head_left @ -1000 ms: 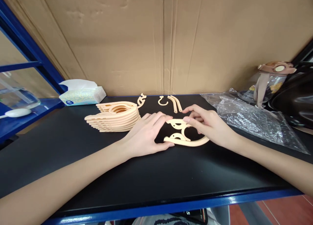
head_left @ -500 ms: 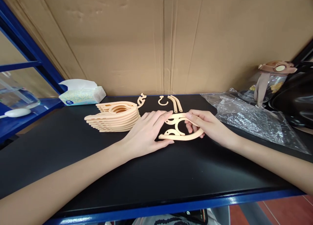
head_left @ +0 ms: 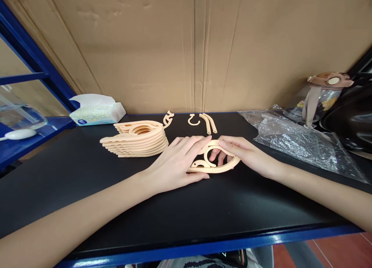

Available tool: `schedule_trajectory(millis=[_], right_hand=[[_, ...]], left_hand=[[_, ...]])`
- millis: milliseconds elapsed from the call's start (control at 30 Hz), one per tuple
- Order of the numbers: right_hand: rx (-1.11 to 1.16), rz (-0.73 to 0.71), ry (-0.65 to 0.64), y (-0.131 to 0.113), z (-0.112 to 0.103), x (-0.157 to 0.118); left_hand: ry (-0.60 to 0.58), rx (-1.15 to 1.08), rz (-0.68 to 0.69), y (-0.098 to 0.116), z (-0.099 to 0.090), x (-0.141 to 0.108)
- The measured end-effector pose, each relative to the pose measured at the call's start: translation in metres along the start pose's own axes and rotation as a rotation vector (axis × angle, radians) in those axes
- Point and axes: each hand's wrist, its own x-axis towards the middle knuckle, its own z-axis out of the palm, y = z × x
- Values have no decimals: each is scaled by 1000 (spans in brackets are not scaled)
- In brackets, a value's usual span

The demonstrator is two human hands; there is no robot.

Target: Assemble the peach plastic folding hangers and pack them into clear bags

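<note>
Between my hands is a beige plastic folding hanger (head_left: 222,168), folded into a loop, just above or on the black tabletop. My left hand (head_left: 181,159) wraps over its left end, thumb at the near side and fingers across the far side, hiding that end. My right hand (head_left: 240,151) grips the rounded right end, with the thumb on top and fingertips showing through the ring. Left of my left hand stands a stack of folded hangers (head_left: 139,142). Behind lie a loose hook (head_left: 193,120), a pair of curved hanger arms (head_left: 209,123) and a small curved part (head_left: 168,119).
A tissue pack (head_left: 97,111) sits at the back left, near a white spoon (head_left: 20,134) on a blue shelf. At the right are crumpled clear plastic (head_left: 293,138) and a strapped bottle (head_left: 322,97). A cardboard wall (head_left: 162,47) closes off the back.
The folded hanger has come slightly nearer and left, its left end now further under my left hand. Both hands have shifted slightly with it; the stack and loose parts stay put.
</note>
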Motion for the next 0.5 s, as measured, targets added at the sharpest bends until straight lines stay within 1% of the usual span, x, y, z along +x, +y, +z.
schedule_trajectory(millis=[100,267,500], right_hand=[[56,30,-10,-1,1,0],[127,31,-37,-3,3,0],[135,42,-39,-2,3,0]], left_hand=[[-11,-10,10,0,1,0],[-4,3,37,-1,2,0],[-4,3,60,0,0,1]])
